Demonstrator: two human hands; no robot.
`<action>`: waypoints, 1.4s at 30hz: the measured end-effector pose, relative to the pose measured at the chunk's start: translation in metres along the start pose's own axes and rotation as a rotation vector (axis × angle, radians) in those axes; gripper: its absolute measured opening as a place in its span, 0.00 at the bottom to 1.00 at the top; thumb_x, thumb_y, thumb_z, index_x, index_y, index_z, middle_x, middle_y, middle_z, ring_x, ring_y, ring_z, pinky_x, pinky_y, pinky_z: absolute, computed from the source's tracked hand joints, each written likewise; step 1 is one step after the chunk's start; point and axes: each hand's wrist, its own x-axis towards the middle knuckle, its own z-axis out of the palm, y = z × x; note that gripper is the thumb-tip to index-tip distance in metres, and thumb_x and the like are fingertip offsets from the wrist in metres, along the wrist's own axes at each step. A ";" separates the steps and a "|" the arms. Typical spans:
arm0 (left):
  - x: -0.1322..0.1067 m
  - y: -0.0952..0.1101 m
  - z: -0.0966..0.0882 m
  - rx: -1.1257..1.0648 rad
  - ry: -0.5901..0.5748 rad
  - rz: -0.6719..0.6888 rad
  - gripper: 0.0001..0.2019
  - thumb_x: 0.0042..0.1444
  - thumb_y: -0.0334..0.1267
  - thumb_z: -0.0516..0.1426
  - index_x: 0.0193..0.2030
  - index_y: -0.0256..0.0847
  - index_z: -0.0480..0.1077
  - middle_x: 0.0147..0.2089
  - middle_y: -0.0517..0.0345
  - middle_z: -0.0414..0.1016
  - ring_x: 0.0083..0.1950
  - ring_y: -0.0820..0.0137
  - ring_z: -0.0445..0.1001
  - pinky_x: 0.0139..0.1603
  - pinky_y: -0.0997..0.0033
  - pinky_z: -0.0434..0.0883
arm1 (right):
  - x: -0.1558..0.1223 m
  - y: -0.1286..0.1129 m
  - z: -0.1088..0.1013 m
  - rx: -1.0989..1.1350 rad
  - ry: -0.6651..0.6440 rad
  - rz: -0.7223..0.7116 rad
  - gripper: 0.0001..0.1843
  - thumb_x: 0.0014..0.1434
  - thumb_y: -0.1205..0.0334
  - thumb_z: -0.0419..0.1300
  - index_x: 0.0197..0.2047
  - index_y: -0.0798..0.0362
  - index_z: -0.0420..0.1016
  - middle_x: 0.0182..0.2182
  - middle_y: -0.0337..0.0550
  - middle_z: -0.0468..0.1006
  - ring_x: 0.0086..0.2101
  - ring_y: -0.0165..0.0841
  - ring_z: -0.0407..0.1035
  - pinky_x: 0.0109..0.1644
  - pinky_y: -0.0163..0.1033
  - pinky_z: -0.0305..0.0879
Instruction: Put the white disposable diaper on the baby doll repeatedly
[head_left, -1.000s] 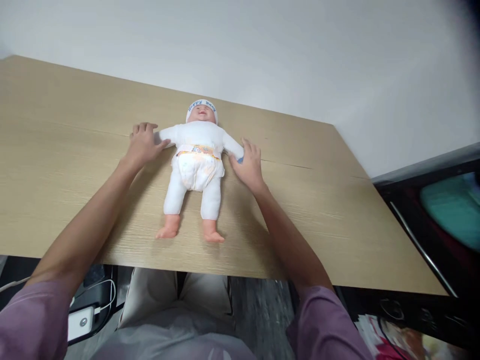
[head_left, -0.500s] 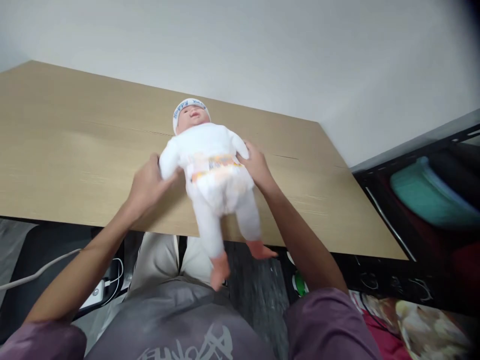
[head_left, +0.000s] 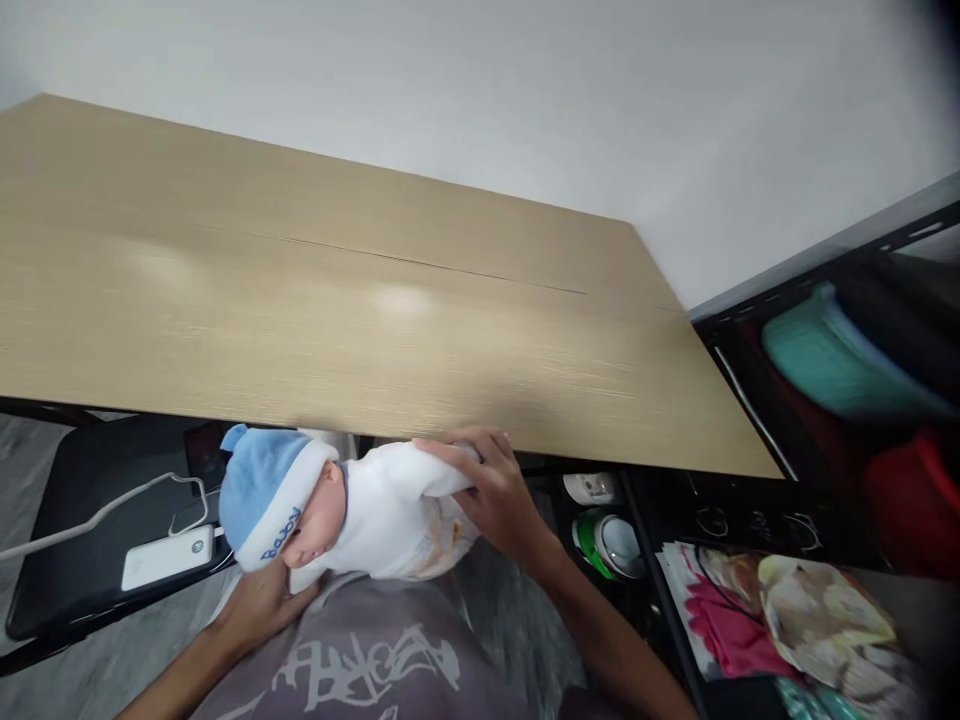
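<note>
A baby doll (head_left: 360, 515) in a white suit, a diaper and a blue-and-white cap lies sideways in front of my chest, below the table's near edge, head to the left. My left hand (head_left: 259, 600) cups it from underneath, beneath the head and shoulder; its fingers are mostly hidden. My right hand (head_left: 491, 490) is wrapped over the doll's hip and lower body, fingers curled round it. The doll's legs are hidden behind my right hand.
The light wooden table (head_left: 375, 310) stretches across the view against a white wall. Under it lie a white power bank (head_left: 165, 558) with cables and a green-and-white cup (head_left: 607, 540). A dark shelf (head_left: 847, 400) with folded teal and red cloth stands at right.
The doll has been lifted off the table, brought down toward my lap and turned sideways, head now to the left. Both hands came with it.
</note>
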 end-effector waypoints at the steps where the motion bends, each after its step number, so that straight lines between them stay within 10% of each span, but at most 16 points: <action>1: -0.008 -0.007 0.000 -0.001 0.001 0.019 0.21 0.68 0.52 0.64 0.60 0.42 0.78 0.57 0.41 0.90 0.56 0.43 0.91 0.53 0.50 0.89 | -0.004 -0.001 0.012 0.009 -0.002 0.008 0.40 0.70 0.77 0.62 0.77 0.34 0.78 0.56 0.47 0.83 0.56 0.47 0.77 0.65 0.54 0.74; 13: -0.035 -0.009 -0.012 -0.215 -0.160 -0.390 0.20 0.67 0.54 0.64 0.56 0.44 0.67 0.48 0.50 0.89 0.43 0.53 0.89 0.42 0.61 0.82 | 0.016 -0.015 0.114 0.142 -0.359 0.149 0.38 0.77 0.65 0.66 0.85 0.39 0.65 0.73 0.48 0.80 0.68 0.47 0.77 0.73 0.51 0.76; 21: -0.023 -0.008 -0.015 -0.173 -0.329 -0.416 0.25 0.73 0.63 0.58 0.59 0.44 0.64 0.45 0.52 0.86 0.43 0.51 0.86 0.44 0.59 0.78 | 0.020 0.045 0.180 0.307 -0.496 0.384 0.26 0.76 0.67 0.65 0.74 0.48 0.80 0.69 0.56 0.83 0.70 0.50 0.76 0.80 0.60 0.68; 24: -0.017 -0.006 -0.027 -0.081 -0.325 -0.326 0.25 0.77 0.65 0.55 0.60 0.43 0.68 0.45 0.50 0.85 0.43 0.51 0.85 0.44 0.59 0.75 | 0.009 0.059 0.179 0.403 -0.441 0.394 0.25 0.77 0.62 0.65 0.74 0.41 0.80 0.65 0.49 0.87 0.69 0.47 0.76 0.79 0.60 0.69; 30: 0.017 0.018 -0.046 0.100 0.123 0.066 0.16 0.80 0.54 0.60 0.54 0.42 0.73 0.56 0.45 0.81 0.56 0.51 0.79 0.58 0.54 0.72 | -0.029 0.040 0.136 0.586 -0.331 0.429 0.27 0.77 0.49 0.68 0.75 0.39 0.79 0.71 0.47 0.82 0.72 0.45 0.74 0.80 0.56 0.67; 37: 0.097 0.065 -0.028 0.008 -0.176 0.483 0.22 0.84 0.45 0.59 0.79 0.45 0.69 0.66 0.46 0.81 0.60 0.54 0.76 0.60 0.56 0.68 | -0.025 0.037 0.142 0.595 -0.213 0.452 0.10 0.77 0.54 0.66 0.51 0.42 0.91 0.49 0.42 0.92 0.52 0.42 0.85 0.63 0.47 0.77; 42: 0.117 0.070 -0.020 0.026 -0.206 0.554 0.11 0.84 0.44 0.58 0.63 0.45 0.79 0.58 0.48 0.82 0.54 0.55 0.73 0.56 0.55 0.64 | -0.025 0.057 0.165 0.529 -0.081 0.510 0.11 0.75 0.53 0.67 0.44 0.46 0.89 0.45 0.46 0.93 0.48 0.43 0.86 0.62 0.48 0.78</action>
